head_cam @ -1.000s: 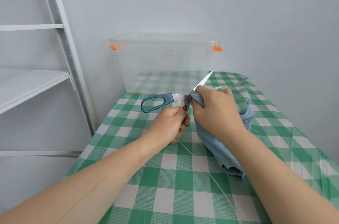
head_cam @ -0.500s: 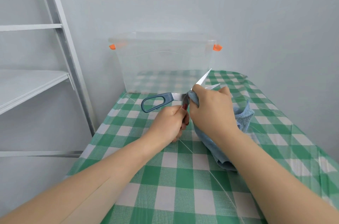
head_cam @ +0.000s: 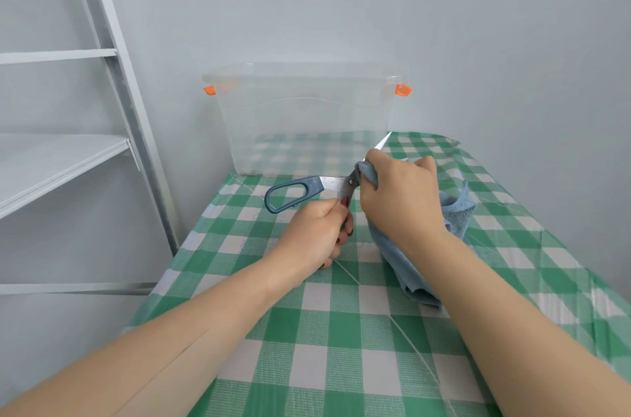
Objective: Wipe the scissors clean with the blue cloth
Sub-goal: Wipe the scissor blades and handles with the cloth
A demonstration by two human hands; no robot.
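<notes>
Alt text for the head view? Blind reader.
The right hand pinches a blue cloth around one blade of open scissors, which the left hand grips by a handle, over a green checked tablecloth. A clear box stands behind.

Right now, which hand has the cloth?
The right hand: it grips the cloth round the scissors, while the left hand holds only the scissors.

There is one pair of scissors (head_cam: 297,193) and one blue cloth (head_cam: 457,211). Two hands are seen, the left hand (head_cam: 317,232) and the right hand (head_cam: 399,198). One clear plastic box (head_cam: 307,116) stands there, with two orange clips (head_cam: 403,89) on it. There is also one checked tablecloth (head_cam: 341,331) and one white shelf rack (head_cam: 51,164).
</notes>
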